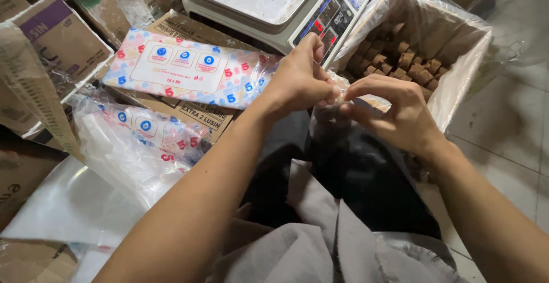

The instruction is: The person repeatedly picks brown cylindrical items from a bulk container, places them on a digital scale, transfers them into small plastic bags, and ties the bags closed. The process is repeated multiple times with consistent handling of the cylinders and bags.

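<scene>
A: What's nearest?

B: Grey cloth (320, 243) over the person's lap. Above it both hands meet on a small clear plastic bag of dark brown contents (334, 124).

A: How are the fingers set?

B: The left hand (300, 80) has its fingers pinched shut on the bag's twisted neck; the right hand (394, 111) has its fingers clenched on that same neck from the other side. The bag hangs between them over the lap.

A: And beyond?

B: Left, on the floor, loose clear plastic bags in printed wrap (143, 140) lie on flattened cardboard (197, 114), with a flat colourful pack of bags (189, 68) further back. Behind the hands stands a grey electronic weighing scale (280, 3). Right of it, a plastic-lined cardboard box of brown cubes (414, 60).
</scene>
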